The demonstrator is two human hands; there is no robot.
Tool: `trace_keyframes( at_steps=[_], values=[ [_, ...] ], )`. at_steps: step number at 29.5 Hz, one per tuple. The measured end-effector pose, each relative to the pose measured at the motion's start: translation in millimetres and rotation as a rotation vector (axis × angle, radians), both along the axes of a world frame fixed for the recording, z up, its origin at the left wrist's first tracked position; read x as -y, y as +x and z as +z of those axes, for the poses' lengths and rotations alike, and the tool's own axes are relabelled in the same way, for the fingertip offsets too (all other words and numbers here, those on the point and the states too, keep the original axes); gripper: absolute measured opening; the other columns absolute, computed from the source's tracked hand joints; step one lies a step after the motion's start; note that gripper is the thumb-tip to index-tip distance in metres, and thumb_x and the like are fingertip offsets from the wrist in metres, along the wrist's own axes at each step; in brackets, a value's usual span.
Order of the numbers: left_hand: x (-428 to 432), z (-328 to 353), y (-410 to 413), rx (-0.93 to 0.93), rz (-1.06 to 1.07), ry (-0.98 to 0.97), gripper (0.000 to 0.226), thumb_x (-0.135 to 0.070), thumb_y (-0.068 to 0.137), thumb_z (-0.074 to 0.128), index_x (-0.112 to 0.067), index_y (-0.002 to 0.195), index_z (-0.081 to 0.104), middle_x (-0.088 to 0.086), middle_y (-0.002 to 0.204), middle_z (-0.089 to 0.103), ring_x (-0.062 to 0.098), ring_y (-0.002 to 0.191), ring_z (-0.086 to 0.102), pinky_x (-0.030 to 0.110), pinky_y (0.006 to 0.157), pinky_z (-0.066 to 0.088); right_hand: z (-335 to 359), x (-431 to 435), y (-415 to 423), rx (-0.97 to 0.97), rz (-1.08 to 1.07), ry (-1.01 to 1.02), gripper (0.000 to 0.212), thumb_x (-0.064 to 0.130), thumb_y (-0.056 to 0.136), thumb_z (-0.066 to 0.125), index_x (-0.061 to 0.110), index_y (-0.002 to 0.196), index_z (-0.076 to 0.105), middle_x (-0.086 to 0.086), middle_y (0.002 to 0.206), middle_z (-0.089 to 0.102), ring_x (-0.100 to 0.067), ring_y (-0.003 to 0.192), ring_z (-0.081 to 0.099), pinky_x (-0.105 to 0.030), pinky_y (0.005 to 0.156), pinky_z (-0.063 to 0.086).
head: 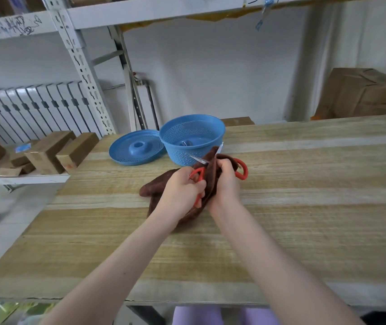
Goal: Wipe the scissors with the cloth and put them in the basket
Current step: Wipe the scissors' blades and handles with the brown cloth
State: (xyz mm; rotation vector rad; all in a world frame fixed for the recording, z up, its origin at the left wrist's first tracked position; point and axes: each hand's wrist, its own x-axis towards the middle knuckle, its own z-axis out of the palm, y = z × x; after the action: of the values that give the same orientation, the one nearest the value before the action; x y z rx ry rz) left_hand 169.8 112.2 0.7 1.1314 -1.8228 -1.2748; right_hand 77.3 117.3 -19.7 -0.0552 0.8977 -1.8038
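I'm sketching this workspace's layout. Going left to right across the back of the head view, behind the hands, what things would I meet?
small cardboard boxes → blue perforated lid → blue basket → large cardboard box

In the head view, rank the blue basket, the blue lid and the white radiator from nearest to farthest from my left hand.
1. Blue basket, just beyond the left hand.
2. Blue lid, lying left of the basket.
3. White radiator, against the far-left wall.
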Motion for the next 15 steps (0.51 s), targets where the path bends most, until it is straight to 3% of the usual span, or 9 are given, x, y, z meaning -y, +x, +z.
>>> trace_keyframes(
  at_steps=[2, 5, 9, 15],
  values=[
    [-0.9, 1.2, -2.7, -0.044, 0.021, -0.005, 0.011, 0.002, 0.091, 0.05, -0.004, 0.084, 0.047, 0.007, 0.06, 0.051, 0.015, 0.043, 0.045, 0.022, 0.045, 0.039, 2.3, -1.5, -0.3, 0.022, -0.021, -0.069, 0.041, 0.017, 0.086, 0.052, 0.013, 0.045, 0.059, -0.006, 0.052, 0.057, -0.02, 0.041, 0.054, -0.022, 0.041, 0.042],
    [-1.2, 6.1, -8.3, -0.095, 0.04, -0.028, 0.017, 0.005, 0.09, 0.048, -0.007, 0.078, 0.045, 0.006, 0.059, 0.052, 0.015, 0.043, 0.046, 0.023, 0.046, 0.04, 3.3, -4.7, 2.9, -0.054, 0.017, -0.108, 0.029, 0.016, 0.087, 0.049, 0.008, 0.061, 0.057, -0.01, 0.058, 0.054, -0.018, 0.039, 0.047, -0.019, 0.035, 0.032],
    [-2.2, 9.0, -9.8, -0.114, 0.039, -0.038, 0.018, 0.004, 0.09, 0.048, -0.008, 0.077, 0.045, 0.004, 0.057, 0.053, 0.015, 0.044, 0.047, 0.024, 0.047, 0.042, -0.8, -8.4, 2.5, -0.169, 0.027, -0.148, 0.021, 0.011, 0.093, 0.048, 0.004, 0.076, 0.058, -0.012, 0.066, 0.054, -0.015, 0.041, 0.046, -0.018, 0.034, 0.031],
    [-3.4, 4.6, -6.0, -0.05, 0.042, -0.062, 0.016, 0.004, 0.087, 0.047, -0.009, 0.078, 0.046, 0.0, 0.055, 0.052, 0.014, 0.044, 0.047, 0.028, 0.049, 0.042, 6.5, -10.0, -0.7, -0.245, 0.062, -0.063, 0.008, 0.008, 0.087, 0.061, 0.004, 0.081, 0.065, -0.005, 0.065, 0.064, -0.014, 0.051, 0.061, -0.02, 0.043, 0.045]
  ],
)
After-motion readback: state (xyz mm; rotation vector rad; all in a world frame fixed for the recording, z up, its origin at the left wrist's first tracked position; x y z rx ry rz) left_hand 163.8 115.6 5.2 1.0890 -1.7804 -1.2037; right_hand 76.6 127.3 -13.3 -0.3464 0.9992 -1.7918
